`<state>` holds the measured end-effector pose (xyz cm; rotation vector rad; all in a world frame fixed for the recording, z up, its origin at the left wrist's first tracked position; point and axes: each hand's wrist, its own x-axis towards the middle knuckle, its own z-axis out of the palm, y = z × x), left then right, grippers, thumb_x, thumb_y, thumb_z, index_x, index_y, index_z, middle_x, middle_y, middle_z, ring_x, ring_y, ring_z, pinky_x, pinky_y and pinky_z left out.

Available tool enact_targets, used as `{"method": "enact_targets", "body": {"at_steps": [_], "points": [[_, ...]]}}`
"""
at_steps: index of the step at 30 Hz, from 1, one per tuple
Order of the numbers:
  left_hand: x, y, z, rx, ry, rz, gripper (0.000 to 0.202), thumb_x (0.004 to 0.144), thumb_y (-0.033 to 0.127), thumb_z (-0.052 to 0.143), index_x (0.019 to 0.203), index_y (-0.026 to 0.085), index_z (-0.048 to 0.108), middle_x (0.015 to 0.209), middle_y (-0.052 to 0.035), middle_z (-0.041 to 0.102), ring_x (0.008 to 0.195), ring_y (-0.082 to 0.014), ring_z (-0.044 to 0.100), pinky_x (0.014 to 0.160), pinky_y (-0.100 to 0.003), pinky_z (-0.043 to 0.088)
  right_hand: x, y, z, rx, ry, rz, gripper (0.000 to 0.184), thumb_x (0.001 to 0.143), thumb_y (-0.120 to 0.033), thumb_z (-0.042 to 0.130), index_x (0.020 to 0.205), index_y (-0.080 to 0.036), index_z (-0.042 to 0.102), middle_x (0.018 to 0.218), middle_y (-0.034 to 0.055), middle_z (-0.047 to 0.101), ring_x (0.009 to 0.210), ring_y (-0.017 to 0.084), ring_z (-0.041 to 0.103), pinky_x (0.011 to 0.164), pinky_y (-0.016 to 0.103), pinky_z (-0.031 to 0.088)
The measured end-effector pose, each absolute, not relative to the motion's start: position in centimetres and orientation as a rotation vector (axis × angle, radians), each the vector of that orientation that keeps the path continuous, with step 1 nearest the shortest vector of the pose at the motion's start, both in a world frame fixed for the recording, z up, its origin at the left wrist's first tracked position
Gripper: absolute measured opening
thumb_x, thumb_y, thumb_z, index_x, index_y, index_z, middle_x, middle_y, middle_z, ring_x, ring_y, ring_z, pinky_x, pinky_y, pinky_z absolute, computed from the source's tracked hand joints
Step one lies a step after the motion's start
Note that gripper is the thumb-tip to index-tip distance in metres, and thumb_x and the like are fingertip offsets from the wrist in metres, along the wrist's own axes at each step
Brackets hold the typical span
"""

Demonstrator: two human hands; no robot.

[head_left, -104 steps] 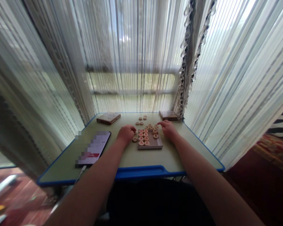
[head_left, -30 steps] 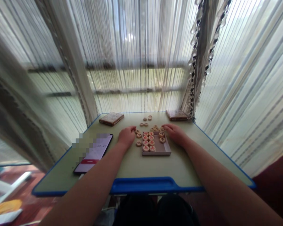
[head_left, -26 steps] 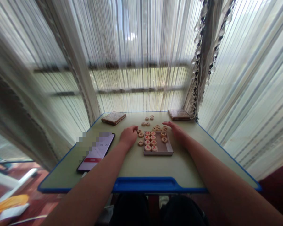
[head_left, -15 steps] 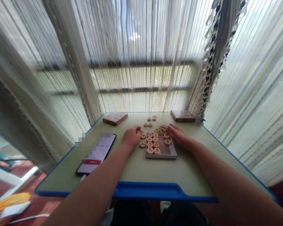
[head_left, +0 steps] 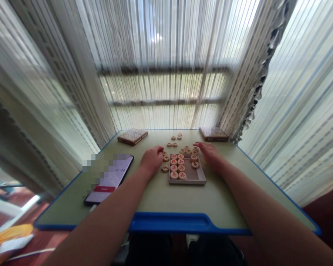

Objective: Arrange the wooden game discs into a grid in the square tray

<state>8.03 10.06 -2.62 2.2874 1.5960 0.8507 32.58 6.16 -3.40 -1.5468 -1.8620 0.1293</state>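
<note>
A shallow grey box [head_left: 187, 182] stands before me with red-marked Chinese chess pieces [head_left: 180, 162] in two columns on its left. Two dark-marked pieces [head_left: 194, 165] lie along its right side. My left hand [head_left: 152, 159] rests left of the box, fingers curled against dark-marked pieces [head_left: 165, 158] there; whether a piece is in its grip is hidden. My right hand [head_left: 209, 152] is at the box's far right corner, fingers stretched out, fingertips by a piece [head_left: 195, 149]. More loose pieces [head_left: 182, 150] cluster just behind the box.
Several pieces [head_left: 174, 144] are scattered farther back. Flat brown boxes stand at the back left [head_left: 132, 136] and back right [head_left: 213, 133]. A lit phone [head_left: 111, 181] with a cable lies left. The table has a blue edge [head_left: 172, 223]; sheer curtains [head_left: 161, 44] hang behind.
My right hand has drawn slightly back and right, uncovering more of the loose pieces behind the box. The left hand stays beside its pieces. The view has shifted a little.
</note>
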Motion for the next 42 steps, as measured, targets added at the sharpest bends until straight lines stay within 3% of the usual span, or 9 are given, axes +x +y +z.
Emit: {"method": "enact_targets", "body": {"at_steps": [6, 11, 16, 19, 26, 32, 36, 39, 42], "points": [[8.0, 10.2, -2.6, 2.204, 1.635, 0.919, 0.040, 0.076, 0.016, 0.042, 0.116, 0.016, 0.049, 0.098, -0.0041, 0.066, 0.089, -0.0156, 0.059, 0.081, -0.024, 0.043, 32.7, 6.2, -3.4, -1.594, -1.843, 0.189, 0.037, 0.085, -0.029, 0.033, 0.106, -0.015, 0.060, 0.112, 0.0098, 0.059, 0.107, 0.021, 0.050, 0.096, 0.037, 0.034], [8.0, 10.2, -2.7, 2.229, 1.629, 0.883, 0.037, 0.076, 0.017, 0.042, 0.111, 0.016, 0.051, 0.096, -0.0044, 0.066, 0.087, -0.0165, 0.060, 0.080, -0.026, 0.044, 32.7, 6.0, -3.2, -1.649, -1.811, 0.200, 0.040, 0.075, -0.011, 0.039, 0.109, -0.018, 0.058, 0.110, 0.0070, 0.060, 0.101, 0.019, 0.053, 0.091, 0.032, 0.039], [8.0, 10.3, -2.8, 2.283, 1.611, 0.873, 0.032, 0.076, 0.017, 0.042, 0.106, 0.016, 0.054, 0.096, -0.0048, 0.065, 0.086, -0.0160, 0.059, 0.079, -0.025, 0.044, 32.9, 6.1, -3.2, -1.573, -1.938, 0.147, 0.045, 0.062, 0.001, 0.037, 0.092, -0.016, 0.066, 0.103, 0.0058, 0.062, 0.099, 0.017, 0.054, 0.091, 0.028, 0.039], [8.0, 10.3, -2.8, 2.295, 1.609, 0.854, 0.031, 0.076, 0.017, 0.042, 0.104, 0.016, 0.055, 0.098, -0.0052, 0.065, 0.088, -0.0160, 0.059, 0.079, -0.025, 0.044, 33.0, 6.1, -3.2, -1.574, -1.934, 0.118, 0.043, 0.062, 0.001, 0.037, 0.088, -0.017, 0.067, 0.100, 0.0052, 0.063, 0.096, 0.016, 0.055, 0.091, 0.027, 0.040], [8.0, 10.2, -2.8, 2.315, 1.607, 0.839, 0.031, 0.077, 0.019, 0.040, 0.103, 0.017, 0.057, 0.100, -0.0057, 0.064, 0.090, -0.0162, 0.058, 0.079, -0.024, 0.043, 33.2, 6.2, -3.3, -1.599, -1.834, 0.106, 0.046, 0.070, -0.004, 0.036, 0.106, -0.018, 0.060, 0.103, 0.0054, 0.062, 0.093, 0.016, 0.056, 0.087, 0.029, 0.043], [8.2, 10.6, -2.7, 2.192, 1.683, 0.866, 0.035, 0.079, 0.034, 0.043, 0.105, 0.015, 0.056, 0.097, -0.0076, 0.065, 0.086, -0.0168, 0.059, 0.077, -0.025, 0.043, 33.0, 6.8, -3.9, -1.457, -1.852, 0.169, 0.049, 0.067, -0.001, 0.035, 0.101, -0.021, 0.063, 0.107, 0.0036, 0.060, 0.098, 0.015, 0.055, 0.090, 0.029, 0.041], [9.0, 13.5, -1.2, 2.062, 1.759, 0.840, 0.031, 0.077, 0.033, 0.045, 0.097, 0.014, 0.061, 0.090, -0.0084, 0.066, 0.084, -0.0178, 0.060, 0.074, -0.026, 0.045, 32.8, 7.0, -3.9, -1.458, -1.855, 0.245, 0.047, 0.068, -0.002, 0.036, 0.099, -0.020, 0.065, 0.112, 0.0048, 0.058, 0.104, 0.016, 0.052, 0.096, 0.032, 0.036], [10.2, 16.4, -0.4, 2.219, 1.581, 1.038, 0.029, 0.077, 0.029, 0.046, 0.099, 0.017, 0.061, 0.097, -0.0059, 0.065, 0.086, -0.0157, 0.059, 0.078, -0.026, 0.044, 32.9, 7.1, -4.0, -1.474, -1.815, 0.246, 0.045, 0.069, -0.004, 0.037, 0.100, -0.021, 0.065, 0.113, 0.0045, 0.058, 0.106, 0.017, 0.052, 0.097, 0.033, 0.036], [11.6, 18.6, -0.8, 2.166, 1.443, 1.006, 0.030, 0.077, 0.032, 0.048, 0.100, 0.017, 0.061, 0.099, -0.0062, 0.065, 0.085, -0.0154, 0.060, 0.077, -0.025, 0.045, 32.9, 7.1, -3.9, -1.468, -1.807, 0.243, 0.043, 0.069, -0.004, 0.038, 0.097, -0.022, 0.066, 0.109, 0.0034, 0.060, 0.104, 0.017, 0.053, 0.096, 0.033, 0.037]]}}
